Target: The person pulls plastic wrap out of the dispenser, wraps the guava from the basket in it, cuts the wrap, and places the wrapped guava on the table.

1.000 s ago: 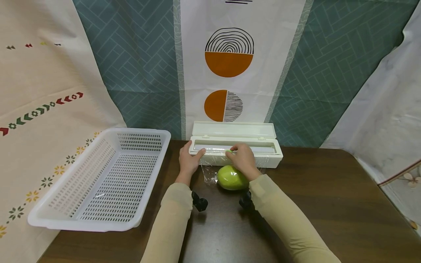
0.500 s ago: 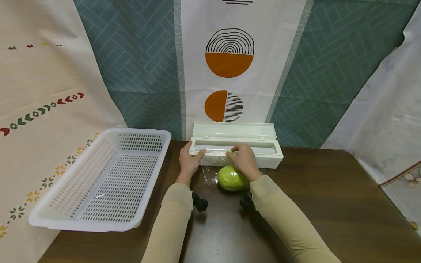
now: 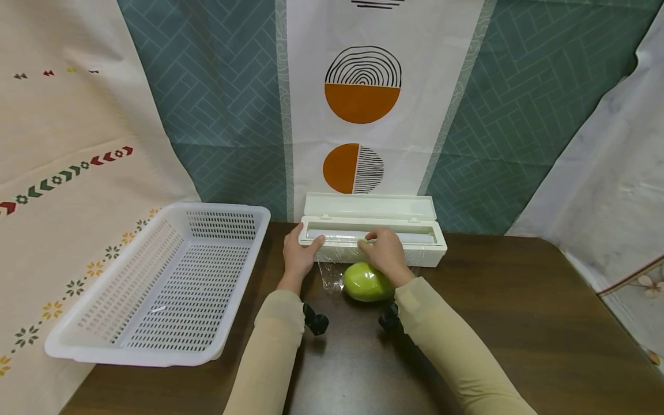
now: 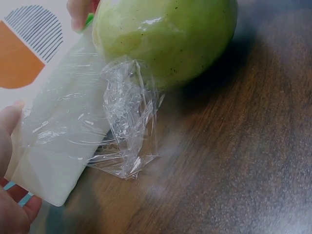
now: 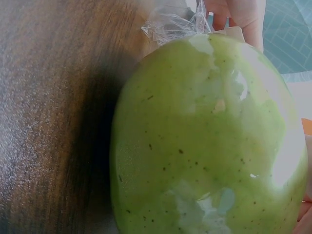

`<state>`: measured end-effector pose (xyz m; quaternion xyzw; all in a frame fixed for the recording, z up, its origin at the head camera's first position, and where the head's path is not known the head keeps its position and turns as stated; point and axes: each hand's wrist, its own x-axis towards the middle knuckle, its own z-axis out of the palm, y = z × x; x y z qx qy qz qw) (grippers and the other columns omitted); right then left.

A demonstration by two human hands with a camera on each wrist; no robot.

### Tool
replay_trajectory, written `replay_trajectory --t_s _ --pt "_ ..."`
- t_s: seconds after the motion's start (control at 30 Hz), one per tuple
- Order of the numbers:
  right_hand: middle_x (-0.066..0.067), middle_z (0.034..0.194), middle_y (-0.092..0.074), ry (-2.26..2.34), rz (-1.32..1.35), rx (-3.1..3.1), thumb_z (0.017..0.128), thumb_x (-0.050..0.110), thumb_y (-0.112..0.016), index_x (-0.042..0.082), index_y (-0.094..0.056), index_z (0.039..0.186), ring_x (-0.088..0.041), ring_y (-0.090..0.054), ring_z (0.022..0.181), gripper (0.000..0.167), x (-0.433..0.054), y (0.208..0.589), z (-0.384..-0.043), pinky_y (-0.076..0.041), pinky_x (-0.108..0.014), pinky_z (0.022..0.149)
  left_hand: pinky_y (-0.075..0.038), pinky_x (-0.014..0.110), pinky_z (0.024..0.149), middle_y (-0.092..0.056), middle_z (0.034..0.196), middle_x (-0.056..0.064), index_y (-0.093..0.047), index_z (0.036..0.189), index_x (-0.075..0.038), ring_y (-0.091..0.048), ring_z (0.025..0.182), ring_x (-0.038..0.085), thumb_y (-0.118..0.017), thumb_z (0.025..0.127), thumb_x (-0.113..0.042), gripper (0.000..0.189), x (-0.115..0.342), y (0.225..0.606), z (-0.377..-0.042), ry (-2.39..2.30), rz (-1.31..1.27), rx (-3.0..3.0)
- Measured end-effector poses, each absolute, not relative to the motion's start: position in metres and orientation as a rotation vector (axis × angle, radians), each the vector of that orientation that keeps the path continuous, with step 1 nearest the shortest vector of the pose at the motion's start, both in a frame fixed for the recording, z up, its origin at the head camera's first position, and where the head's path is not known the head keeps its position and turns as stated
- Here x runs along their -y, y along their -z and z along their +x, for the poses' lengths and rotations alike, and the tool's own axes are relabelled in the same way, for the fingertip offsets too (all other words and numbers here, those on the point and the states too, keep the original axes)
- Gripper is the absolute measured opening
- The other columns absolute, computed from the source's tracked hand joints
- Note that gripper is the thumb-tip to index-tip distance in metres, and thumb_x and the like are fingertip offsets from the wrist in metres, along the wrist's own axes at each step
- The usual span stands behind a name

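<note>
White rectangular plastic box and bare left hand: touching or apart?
Touching: the head view shows the left hand gripping the white box at its left end.

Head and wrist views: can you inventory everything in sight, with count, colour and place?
Fruit: 1, green, dark-specked, on the table before the box
Wrap box: 1, off-white, table's far edge, lid raised
Roll: 1, whitish, inside the box
Film: 1, clear, across the box front, bunched at the fruit's left
Slider: 1, green, on the box's front edge
Basket: 1, white, left
Table: 1, dark brown, beneath
Backdrop: 1, teal and white, behind
Cream cloth: 1, patterned, left
Pale cloth: 1, whitish, right
Wrist devices: 2, black, at the wrists
Sleeves: 2, beige, foreground
Left hand: 1, bare, gripping the box's left end
Right hand: 1, bare, pinching the slider
</note>
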<state>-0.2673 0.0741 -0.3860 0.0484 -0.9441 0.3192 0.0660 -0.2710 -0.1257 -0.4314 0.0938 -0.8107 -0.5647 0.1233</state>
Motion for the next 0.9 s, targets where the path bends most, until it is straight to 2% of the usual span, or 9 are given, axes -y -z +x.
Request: replay_trajectory --t_s 0.3,0.9 --pt "-0.011 0.106 -0.069 -0.962 0.139 2.848 0.085 0.031 -0.065 0.005 -0.069 0.102 -0.025 -0.059 0.084 0.031 -0.0744 0.385 -0.2665 -0.049 -0.039 0.078 -0.029 0.048 0.111 -0.033 0.146 0.016 -0.037 0.145 -0.011 -0.033 0.135 0.034 -0.069 0.085 -0.035 0.072 0.1252 0.4329 -0.2718 1.646 0.284 2.365" --pt "-0.012 0.106 -0.069 -0.981 0.122 2.851 0.085 0.03 -0.064 0.004 -0.069 0.101 -0.027 -0.062 0.09 0.03 -0.0782 0.3855 -0.2677 -0.05 -0.041 0.081 -0.03 0.048 0.111 -0.032 0.146 0.016 -0.036 0.145 -0.012 -0.032 0.135 0.034 -0.069 0.086 -0.034 0.071 0.125 0.4321 -0.2711 1.66 0.282 2.362"
